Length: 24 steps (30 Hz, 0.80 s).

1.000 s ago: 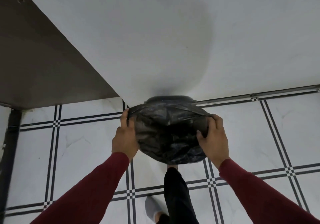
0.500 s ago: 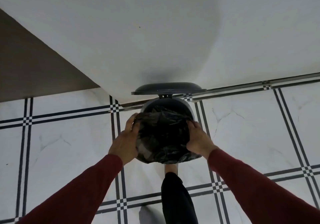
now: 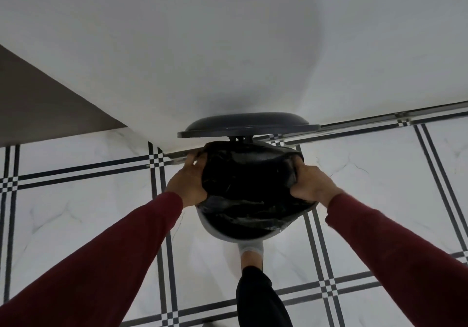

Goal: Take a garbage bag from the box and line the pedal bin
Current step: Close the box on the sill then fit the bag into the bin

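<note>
Since a moment ago both hands have spread the garbage bag point(image 3: 249, 187) wider over the mouth of the pedal bin point(image 3: 235, 235), whose lid point(image 3: 247, 125) stands open with a foot point(image 3: 250, 253) down by the pedal. Left hand point(image 3: 188, 184) and right hand point(image 3: 312, 184) each have fingers clenched on the bag's edge. Near rim looks covered; tucking the sides and back seems left.

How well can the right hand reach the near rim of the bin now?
Probably yes. The right hand already grips the bag at the bin, whose near rim lies uncovered, and the lid stands open.
</note>
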Available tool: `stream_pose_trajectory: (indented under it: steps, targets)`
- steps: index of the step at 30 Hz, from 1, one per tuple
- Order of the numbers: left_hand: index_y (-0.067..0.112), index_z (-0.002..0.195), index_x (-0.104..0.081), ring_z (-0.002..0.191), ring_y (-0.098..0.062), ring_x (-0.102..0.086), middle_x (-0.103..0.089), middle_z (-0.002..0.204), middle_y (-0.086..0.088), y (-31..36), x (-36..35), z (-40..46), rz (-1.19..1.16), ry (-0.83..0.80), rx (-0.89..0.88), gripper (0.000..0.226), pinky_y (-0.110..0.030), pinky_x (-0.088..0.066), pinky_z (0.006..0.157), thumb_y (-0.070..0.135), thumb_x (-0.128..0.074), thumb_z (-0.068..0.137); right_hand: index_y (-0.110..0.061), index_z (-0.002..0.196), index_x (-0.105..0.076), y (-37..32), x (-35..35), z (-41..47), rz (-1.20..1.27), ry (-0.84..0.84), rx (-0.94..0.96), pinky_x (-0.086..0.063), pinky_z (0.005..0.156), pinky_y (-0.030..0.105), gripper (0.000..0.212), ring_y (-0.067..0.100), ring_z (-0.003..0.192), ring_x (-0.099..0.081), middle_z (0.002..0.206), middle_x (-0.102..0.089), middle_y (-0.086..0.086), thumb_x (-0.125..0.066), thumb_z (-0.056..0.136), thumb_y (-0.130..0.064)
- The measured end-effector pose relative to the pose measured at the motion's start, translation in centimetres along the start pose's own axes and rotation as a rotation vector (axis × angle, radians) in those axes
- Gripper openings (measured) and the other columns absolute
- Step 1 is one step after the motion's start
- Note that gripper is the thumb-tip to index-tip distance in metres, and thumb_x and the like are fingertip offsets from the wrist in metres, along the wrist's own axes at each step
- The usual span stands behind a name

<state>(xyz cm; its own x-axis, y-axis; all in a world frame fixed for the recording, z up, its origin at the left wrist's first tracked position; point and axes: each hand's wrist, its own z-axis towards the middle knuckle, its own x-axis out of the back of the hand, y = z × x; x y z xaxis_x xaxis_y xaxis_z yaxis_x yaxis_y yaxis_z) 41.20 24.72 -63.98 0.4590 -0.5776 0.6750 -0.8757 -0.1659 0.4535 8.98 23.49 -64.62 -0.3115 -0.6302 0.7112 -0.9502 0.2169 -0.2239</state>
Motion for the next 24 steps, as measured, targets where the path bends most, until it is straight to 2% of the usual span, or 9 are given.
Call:
stream_pose_trajectory:
  steps: [3, 5, 8, 11, 13, 16, 19, 22, 24]
  targets:
    - [0.031, 0.159, -0.03, 0.112, -0.032, -0.062, -0.042, 0.129, -0.009, -1.1, 1.3, 2.3, -0.157, -0.037, 0.055, 0.091, -0.035, -0.055, 0.095, -0.003, -0.061, 0.081, -0.028, 0.143, -0.054, -0.1, 2.0, 2.8, 0.363, -0.067, -0.003, -0.053, 0.086, 0.035, 0.064, 0.035, 0.104, -0.067, 0.114, -0.072, 0.017, -0.058, 0.082, -0.009]
    - [0.035, 0.152, -0.045, 0.074, -0.018, -0.066, -0.06, 0.097, -0.006, -1.1, 2.1, 3.9, -0.348, -0.045, 0.128, 0.072, -0.027, -0.056, 0.066, 0.0, -0.055, 0.09, -0.014, 0.138, -0.06, 0.3, 2.8, 4.2, 0.695, -0.202, -0.083, -0.051, 0.068, 0.036, 0.061, 0.034, 0.082, -0.063, 0.105, -0.067, 0.018, -0.045, 0.081, 0.003]
    - [0.04, 0.134, -0.062, 0.043, -0.012, -0.035, -0.05, 0.058, 0.002, -1.4, 2.8, 5.6, -0.594, -0.15, 0.343, 0.061, -0.02, -0.026, 0.044, 0.001, -0.037, 0.094, -0.008, 0.118, -0.07, 1.5, 3.3, 5.0, 1.029, -0.366, -0.264, -0.039, 0.047, 0.021, 0.057, 0.025, 0.058, -0.049, 0.088, -0.057, 0.013, -0.038, 0.07, -0.009]
    - [0.016, 0.138, -0.062, 0.047, -0.012, -0.03, -0.052, 0.081, -0.011, -2.7, 2.5, 5.5, -0.858, -0.277, 0.436, 0.072, -0.018, -0.018, 0.038, -0.009, -0.027, 0.08, -0.012, 0.064, -0.056, 2.4, 2.9, 5.2, 1.144, -0.442, -0.421, -0.027, 0.047, 0.016, 0.015, 0.018, 0.042, -0.041, 0.055, -0.048, 0.001, -0.046, 0.056, -0.021]
    - [0.018, 0.133, -0.065, 0.054, -0.012, -0.037, -0.056, 0.102, -0.013, -3.5, 1.6, 4.6, -1.008, -0.33, 0.473, 0.075, -0.017, -0.022, 0.037, -0.015, -0.025, 0.079, -0.015, 0.055, -0.048, 3.3, 1.7, 4.8, 1.2, -0.457, -0.508, -0.026, 0.041, 0.012, 0.008, 0.015, 0.032, -0.038, 0.048, -0.043, -0.001, -0.047, 0.056, -0.022]
    - [0.028, 0.123, -0.071, 0.064, -0.012, -0.055, -0.069, 0.103, -0.006, -5.2, 0.1, 3.2, -1.252, -0.324, 0.524, 0.075, -0.017, -0.04, 0.041, -0.022, -0.03, 0.084, -0.014, 0.063, -0.053, 5.2, -0.5, 3.4, 1.272, -0.425, -0.622, -0.034, 0.045, 0.015, 0.011, 0.019, 0.036, -0.053, 0.053, -0.053, 0.001, -0.045, 0.065, -0.021]
    - [0.024, 0.126, -0.071, 0.08, -0.011, -0.074, -0.077, 0.107, -0.002, -6.9, -1.1, 1.7, -1.351, -0.187, 0.482, 0.067, -0.019, -0.058, 0.06, -0.023, -0.049, 0.085, -0.011, 0.072, -0.058, 6.8, -2.8, 1.3, 1.403, -0.386, -0.681, -0.047, 0.051, 0.023, 0.016, 0.024, 0.048, -0.066, 0.063, -0.065, 0.008, -0.044, 0.064, -0.015]
    - [0.018, 0.123, -0.071, 0.103, -0.017, -0.072, -0.073, 0.122, -0.006, -7.9, -2.5, 0.0, -1.323, 0.041, 0.465, 0.054, -0.026, -0.058, 0.082, -0.016, -0.067, 0.083, -0.013, 0.09, -0.068, 7.8, -5.1, -0.6, 1.556, -0.36, -0.651, -0.056, 0.064, 0.031, 0.032, 0.026, 0.066, -0.071, 0.087, -0.072, 0.009, -0.044, 0.07, -0.008]
    - [0.015, 0.119, -0.07, 0.098, -0.017, -0.073, -0.073, 0.113, -0.007, -7.9, -3.6, -1.4, -1.199, 0.181, 0.515, 0.042, -0.029, -0.058, 0.08, -0.005, -0.077, 0.083, -0.021, 0.106, -0.072, 7.7, -6.5, -1.6, 1.615, -0.305, -0.618, -0.057, 0.069, 0.033, 0.034, 0.024, 0.08, -0.069, 0.101, -0.068, 0.006, -0.052, 0.082, -0.007]
